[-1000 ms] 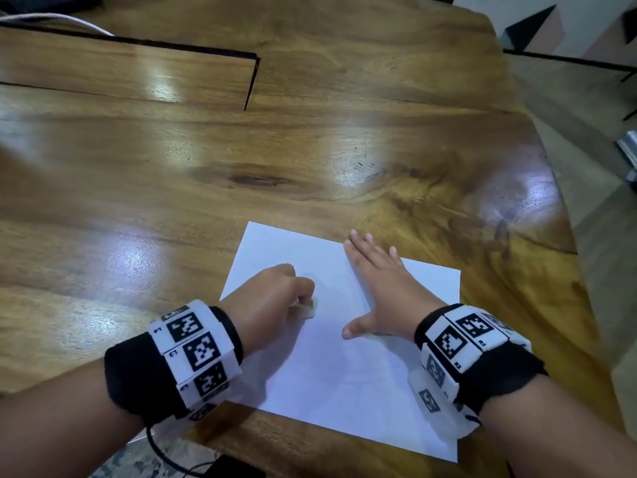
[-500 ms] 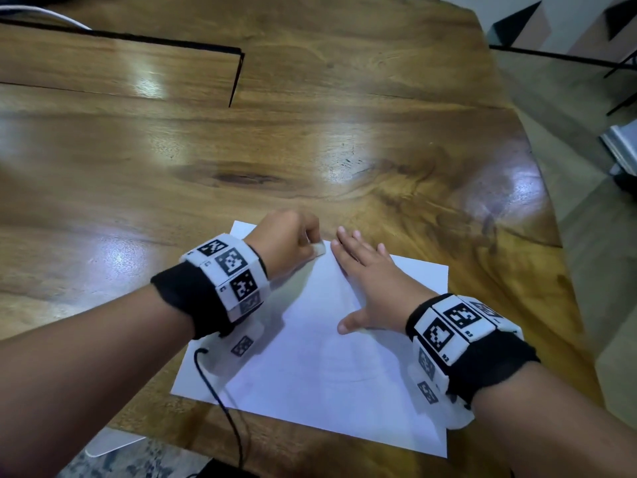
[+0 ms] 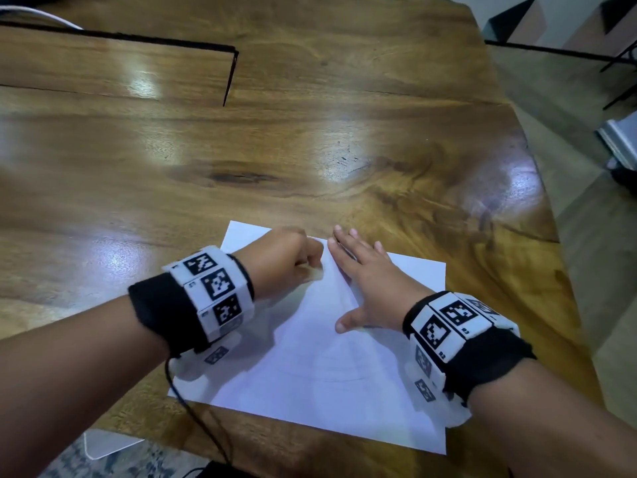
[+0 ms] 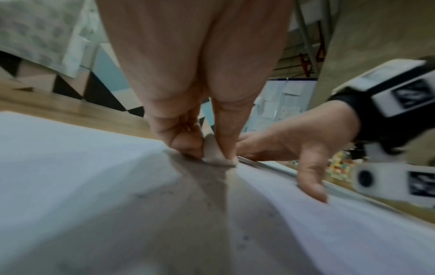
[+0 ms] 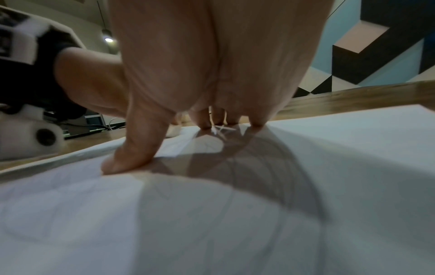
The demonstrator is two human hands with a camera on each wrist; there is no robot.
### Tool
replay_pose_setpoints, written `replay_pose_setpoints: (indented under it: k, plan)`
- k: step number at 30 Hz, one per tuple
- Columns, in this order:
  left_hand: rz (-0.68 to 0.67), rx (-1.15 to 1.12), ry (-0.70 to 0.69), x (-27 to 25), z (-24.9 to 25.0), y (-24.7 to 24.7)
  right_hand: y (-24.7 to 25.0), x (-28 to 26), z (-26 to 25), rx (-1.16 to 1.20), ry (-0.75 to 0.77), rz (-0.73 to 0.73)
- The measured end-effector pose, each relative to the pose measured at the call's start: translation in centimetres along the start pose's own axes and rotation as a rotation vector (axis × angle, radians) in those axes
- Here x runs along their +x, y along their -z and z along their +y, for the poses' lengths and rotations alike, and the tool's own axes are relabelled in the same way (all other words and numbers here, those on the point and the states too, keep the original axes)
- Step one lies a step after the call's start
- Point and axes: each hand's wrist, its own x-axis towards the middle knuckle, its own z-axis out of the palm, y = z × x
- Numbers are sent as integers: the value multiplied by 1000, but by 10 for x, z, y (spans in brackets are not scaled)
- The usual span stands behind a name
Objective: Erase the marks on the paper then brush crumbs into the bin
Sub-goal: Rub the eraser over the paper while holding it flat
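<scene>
A white sheet of paper (image 3: 310, 367) lies near the front of the wooden table (image 3: 310, 139), with faint curved pencil lines (image 5: 303, 178) on it. My left hand (image 3: 293, 260) pinches a small pale eraser (image 4: 213, 152) between thumb and fingers, its end pressed on the paper near the far edge. Small dark crumbs (image 4: 244, 238) dot the paper (image 4: 94, 186) behind the eraser. My right hand (image 3: 365, 281) lies flat on the sheet just right of the left hand, fingers straight and thumb spread, holding the paper (image 5: 235, 223) down. No bin is in view.
A dark slot (image 3: 227, 77) cuts the tabletop at the back left. The table's right edge (image 3: 551, 215) drops to the floor. A black cable (image 3: 193, 408) hangs from my left wristband past the front edge, beside a white flat object (image 3: 107, 443) below.
My left hand with the eraser went from the paper's middle up to its far edge, then drew back slightly. The right hand stayed flat on the sheet.
</scene>
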Motion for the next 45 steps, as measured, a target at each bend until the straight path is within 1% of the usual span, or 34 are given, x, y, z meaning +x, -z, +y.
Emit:
replay_pose_setpoints:
  k: [2,3,4,7,8,10,12,14,15,16,17,20,22,24,27,28,30,31,32,33,34,35,37,39,41,42,45]
  plan:
    - [-140,35,-13,-7,-2,1,0,0,0,3,1,-5]
    - [-154,34,-8,-5,-2,4,0,0,0,3,0,-5]
    - [-126,33,3,0,-2,6,0,0,0,0,-1,-5]
    - [70,57,39,22,3,12,0,0,-1,-7,-4,-1]
    - [106,63,46,26,4,11,0,0,-1,-10,-5,0]
    - [104,45,54,22,7,9,0,0,-1,-19,-2,-3]
    - [15,46,-2,6,5,3,0,1,0,-10,-3,-1]
    - [-137,94,-71,-10,3,-1,-1,1,0,-3,-2,-3]
    - [-197,104,-73,-13,2,0,-1,1,0,-4,-1,-2]
    - [-221,100,-62,-12,0,2,-1,1,0,-5,0,0]
    - [-202,89,-50,-8,0,5,-1,1,0,-9,0,0]
    - [-9,48,-16,12,2,10,-1,1,0,-16,-2,-1]
    - [43,51,-2,15,4,9,-1,1,0,-22,-3,-2]
    - [3,41,-34,2,0,3,-2,1,0,-30,-3,-6]
    - [-110,13,-137,-36,-5,-12,-1,1,0,-33,-7,-16]
    - [-147,-19,-123,-47,-6,-16,0,1,0,-30,-8,-19]
    - [-233,-92,-48,-58,-7,-18,0,0,0,-22,-9,-21]
    - [-221,-106,-42,-56,-6,-17,0,0,0,-19,-8,-22]
    - [-168,-71,-61,-50,-6,-14,-1,0,0,-17,-7,-20]
    - [-86,-33,-66,-41,-5,-11,-1,0,0,-17,-4,-17]
    - [-1,-12,-45,-29,-4,-7,-1,0,0,-17,-1,-17]
    - [56,-5,-9,-18,-2,-3,-1,0,0,-19,0,-17]
    - [101,20,31,-4,1,-3,0,0,-1,-24,0,-20]
    - [69,47,-15,-13,-2,-8,0,0,-1,-17,-5,-24]
    - [11,58,-124,-36,-6,-16,0,0,0,-13,-8,-21]
    - [-15,59,-156,-48,-9,-20,0,0,-1,-15,-7,-23]
    - [-65,56,-116,-70,-13,-27,0,-1,0,-11,-8,-22]
